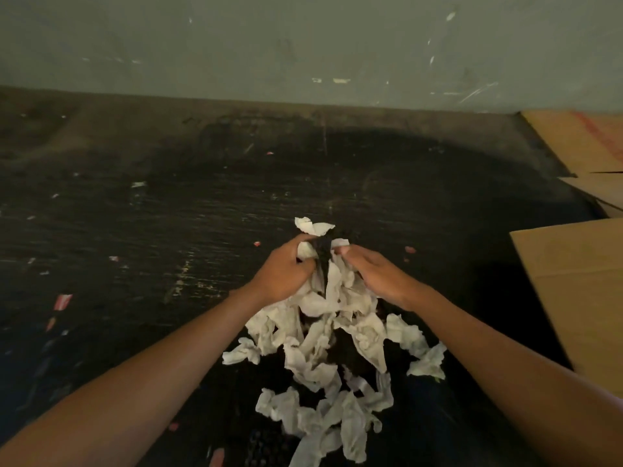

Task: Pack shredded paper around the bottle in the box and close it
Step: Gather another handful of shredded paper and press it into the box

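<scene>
One dark, scuffed worktop (168, 230), littered with small scraps, carried everything in view; a grey wall (269, 45) stood behind it; flattened cardboard sheets (586, 143) lay at the far right corner; one cardboard box (580, 291), or a flap of it, entered from the right edge, its inside out of sight, so whether the bottle sat within could not be told; no bottle was visible anywhere. One loose heap of white shredded paper (323, 348) lay on the worktop at centre, well apart from the box's opening, strips trailing toward the viewer; the left hand (283, 267) and the right hand (377, 274) were both curled into the top of that heap, each gripping a bunch of strips, the two close together. Judged progress: early; paper was only being gathered; none could be seen around the bottle; packing and closing the box both remained.
</scene>
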A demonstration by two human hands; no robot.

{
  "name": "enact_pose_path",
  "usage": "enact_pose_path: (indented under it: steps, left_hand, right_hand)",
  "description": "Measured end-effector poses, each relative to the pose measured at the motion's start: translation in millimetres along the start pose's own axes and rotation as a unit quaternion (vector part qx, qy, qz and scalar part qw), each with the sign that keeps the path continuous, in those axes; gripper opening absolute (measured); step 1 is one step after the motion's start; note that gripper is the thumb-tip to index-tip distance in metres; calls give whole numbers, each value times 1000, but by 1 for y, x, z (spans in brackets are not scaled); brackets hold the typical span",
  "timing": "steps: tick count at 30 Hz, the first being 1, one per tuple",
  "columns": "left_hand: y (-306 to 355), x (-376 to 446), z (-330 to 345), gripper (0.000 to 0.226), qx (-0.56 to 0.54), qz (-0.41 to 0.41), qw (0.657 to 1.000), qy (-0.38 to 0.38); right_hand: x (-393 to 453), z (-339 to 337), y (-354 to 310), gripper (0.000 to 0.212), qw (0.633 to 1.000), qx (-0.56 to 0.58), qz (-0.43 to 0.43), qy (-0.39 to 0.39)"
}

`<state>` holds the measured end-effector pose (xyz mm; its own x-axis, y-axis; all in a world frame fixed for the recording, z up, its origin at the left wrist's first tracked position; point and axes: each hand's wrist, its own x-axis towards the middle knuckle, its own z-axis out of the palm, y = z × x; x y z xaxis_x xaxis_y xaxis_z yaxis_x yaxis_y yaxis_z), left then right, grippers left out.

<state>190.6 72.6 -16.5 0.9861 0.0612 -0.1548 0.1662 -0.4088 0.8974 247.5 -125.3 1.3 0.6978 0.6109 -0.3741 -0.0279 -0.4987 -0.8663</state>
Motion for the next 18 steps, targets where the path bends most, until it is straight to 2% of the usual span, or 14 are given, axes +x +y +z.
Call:
enact_pose_path:
  steps: [3, 5, 8, 9, 11, 14, 18]
  left_hand:
    - [1, -54, -6, 47, 98, 113, 987, -59]
    - [-9, -87, -8, 55, 212, 173, 957, -99]
    - [-25, -124, -11, 62, 302, 214, 924, -96]
    - [-29, -133, -12, 68, 308, 206, 924, -90]
    - [-36, -144, -12, 94, 332, 162, 924, -94]
    - [-40, -148, -2, 133, 417, 101, 893, -137]
    - [-62, -139, 17, 147, 484, 64, 852, -189]
  right_hand:
    - [-44, 9, 17, 34, 985, -119, -124, 11]
    - [-68, 16, 32, 32, 964, -187, -188, 0]
    - [-92, 17, 50, 28, 966, -160, -201, 29]
    - [-97, 15, 53, 32, 968, -140, -197, 61]
    - [-100, 12, 59, 56, 968, -159, -169, 95]
    - [-87, 15, 62, 95, 953, -283, -101, 27]
    - [-62, 37, 74, 114, 891, -440, -89, -67]
